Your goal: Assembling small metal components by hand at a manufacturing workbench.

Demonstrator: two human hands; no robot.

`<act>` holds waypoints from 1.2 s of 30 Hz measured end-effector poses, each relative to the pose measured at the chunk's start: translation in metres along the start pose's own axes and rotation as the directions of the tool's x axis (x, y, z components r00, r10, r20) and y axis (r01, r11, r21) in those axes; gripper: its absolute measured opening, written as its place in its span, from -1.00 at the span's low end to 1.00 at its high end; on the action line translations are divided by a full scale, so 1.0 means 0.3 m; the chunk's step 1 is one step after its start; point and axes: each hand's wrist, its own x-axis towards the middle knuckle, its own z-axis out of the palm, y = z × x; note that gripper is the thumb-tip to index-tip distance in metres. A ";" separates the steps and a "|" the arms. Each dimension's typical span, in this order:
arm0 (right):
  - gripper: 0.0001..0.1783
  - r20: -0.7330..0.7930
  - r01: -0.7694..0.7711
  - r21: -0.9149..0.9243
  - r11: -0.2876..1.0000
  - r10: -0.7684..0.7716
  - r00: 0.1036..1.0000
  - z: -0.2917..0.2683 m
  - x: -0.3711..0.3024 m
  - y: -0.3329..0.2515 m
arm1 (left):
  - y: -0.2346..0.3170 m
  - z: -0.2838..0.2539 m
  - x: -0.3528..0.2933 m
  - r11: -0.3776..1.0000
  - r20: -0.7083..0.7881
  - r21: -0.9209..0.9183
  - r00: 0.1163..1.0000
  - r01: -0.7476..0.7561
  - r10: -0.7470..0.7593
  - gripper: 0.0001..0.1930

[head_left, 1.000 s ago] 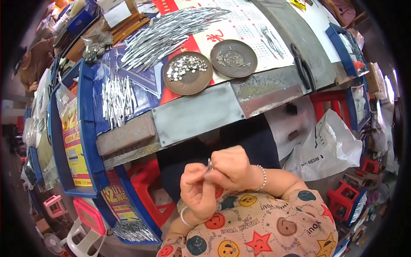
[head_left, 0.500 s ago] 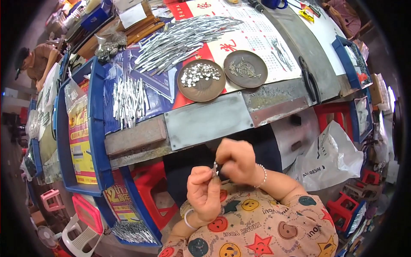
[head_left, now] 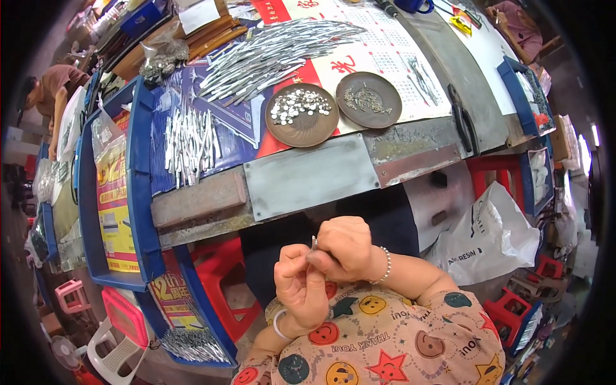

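Close in front of my chest, just off the table's near edge, both hands meet at a small silvery metal piece (head_left: 314, 243). My left hand (head_left: 299, 285) is closed, pinching it between thumb and fingers. Curled against it from the right, my right hand (head_left: 348, 249) is closed on the same piece. Only a short tip shows above the fingertips, so its kind cannot be made out. Beyond the hands a pale metal plate (head_left: 314, 183) is fixed along the table edge. Behind it stand a brown dish (head_left: 300, 136) with small shiny round pieces and another dish (head_left: 359, 119) with tiny thin metal parts.
A large heap of slim metal strips (head_left: 269, 58) lies at the back, with a smaller pile (head_left: 191, 144) at left. Black-handled pliers (head_left: 463, 122) rest at right. Blue trays (head_left: 144, 186) flank the left side. A white plastic bag (head_left: 494, 237) sits at lower right. Another person (head_left: 54, 96) bends over at far left.
My right hand has come slightly down and left, closing over the small metal piece, which is now mostly covered. The person at far left has leaned lower.
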 end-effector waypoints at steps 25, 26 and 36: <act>-0.77 0.146 -0.217 0.181 0.959 0.192 0.970 -0.049 -0.018 -0.014 | 0.059 0.028 0.000 0.969 0.083 -0.057 0.969 0.239 -0.234 -0.76; -0.76 0.131 -0.141 0.124 0.982 0.125 0.983 -0.046 -0.017 -0.017 | 0.057 0.040 0.011 0.985 0.044 0.110 0.989 0.135 -0.141 -0.78; -0.49 0.395 -0.528 0.265 0.807 0.409 0.822 -0.159 0.039 0.032 | 0.075 -0.045 0.098 0.315 0.499 -0.493 0.560 0.811 -0.661 -0.83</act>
